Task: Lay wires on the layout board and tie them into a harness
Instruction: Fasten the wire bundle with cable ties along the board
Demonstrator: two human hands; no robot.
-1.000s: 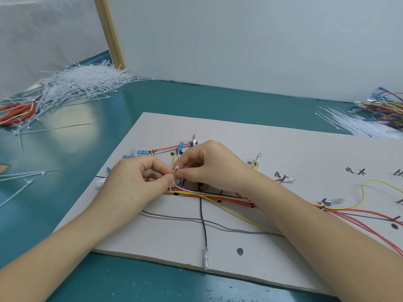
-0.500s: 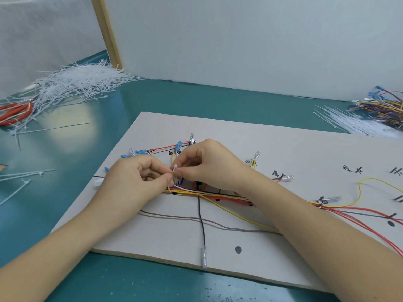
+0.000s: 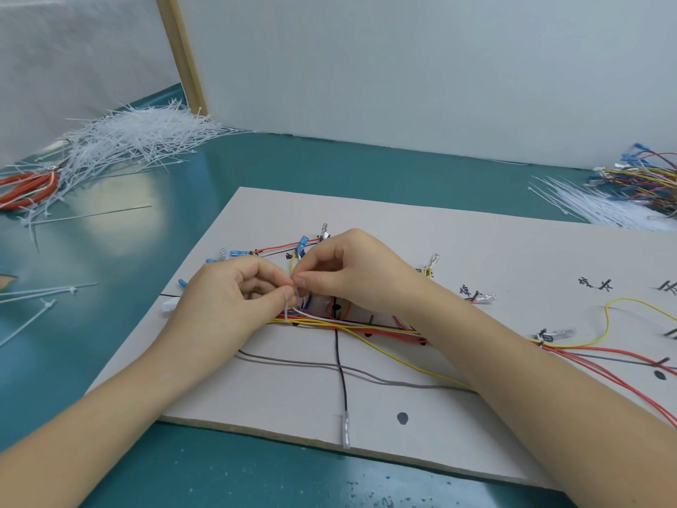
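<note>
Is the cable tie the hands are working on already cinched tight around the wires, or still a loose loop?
Still loose: the cable tie arcs up from the wire bundle to where the left hand and right hand pinch it. Whether its tail is threaded, cannot tell.

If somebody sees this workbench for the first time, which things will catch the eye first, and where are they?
In the middle, the left hand and the right hand meet over the layout board, pinching a thin white cable tie looped around the bundle of red and yellow wires. A big heap of white cable ties lies at the far left of the green table, beside orange-handled pliers.
</note>
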